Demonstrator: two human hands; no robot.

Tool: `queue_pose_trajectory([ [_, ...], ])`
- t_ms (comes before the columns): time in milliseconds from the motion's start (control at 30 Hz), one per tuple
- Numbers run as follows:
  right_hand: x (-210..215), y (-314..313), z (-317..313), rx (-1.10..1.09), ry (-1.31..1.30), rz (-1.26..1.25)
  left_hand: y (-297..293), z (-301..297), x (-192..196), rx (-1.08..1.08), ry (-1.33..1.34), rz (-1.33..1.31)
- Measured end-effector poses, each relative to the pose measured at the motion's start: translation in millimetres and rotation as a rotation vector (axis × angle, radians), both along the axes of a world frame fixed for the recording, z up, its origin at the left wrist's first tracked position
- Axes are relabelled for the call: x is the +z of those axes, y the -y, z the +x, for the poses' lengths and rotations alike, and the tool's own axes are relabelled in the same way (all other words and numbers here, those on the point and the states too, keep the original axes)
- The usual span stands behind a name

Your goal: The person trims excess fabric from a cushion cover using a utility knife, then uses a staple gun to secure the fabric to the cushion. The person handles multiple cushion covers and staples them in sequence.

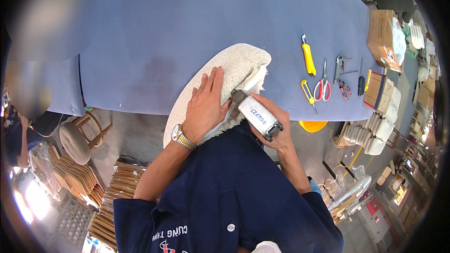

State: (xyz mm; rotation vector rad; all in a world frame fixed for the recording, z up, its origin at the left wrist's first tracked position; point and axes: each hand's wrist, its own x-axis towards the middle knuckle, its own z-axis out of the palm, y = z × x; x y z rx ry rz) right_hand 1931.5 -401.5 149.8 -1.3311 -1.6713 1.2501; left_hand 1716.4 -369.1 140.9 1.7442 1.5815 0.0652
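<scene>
A curved cream upholstered panel (206, 76), covered in nubby fabric, lies at the near edge of the blue-topped table, its raw fabric edge frayed along the right side. My left hand (205, 103) rests flat on it with the fingers stretched out. In my right hand (276, 117) is a white and dark staple gun (258, 115), gripped from the right. Its dark nose points up and left, at the frayed inner edge of the panel. Whether the nose touches the fabric I cannot tell.
On the table's right lie a yellow utility knife (308, 58), red-handled scissors (322, 89), a yellow screwdriver (308, 94), red-handled pliers (344, 90) and a grey hand tool (337, 68). A cardboard box (382, 37) stands beyond. Stacked wooden parts (110, 197) are at lower left.
</scene>
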Motion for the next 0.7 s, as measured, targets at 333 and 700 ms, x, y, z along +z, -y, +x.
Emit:
queue_pose_trajectory([
  [333,17,-16,-9,0.03,0.06,-0.193,1,1,-5,0.0,0.009,0.008],
  [700,15,-7,-5,0.08,0.101,-0.112,3,0,-5,0.009,0.027,0.001],
])
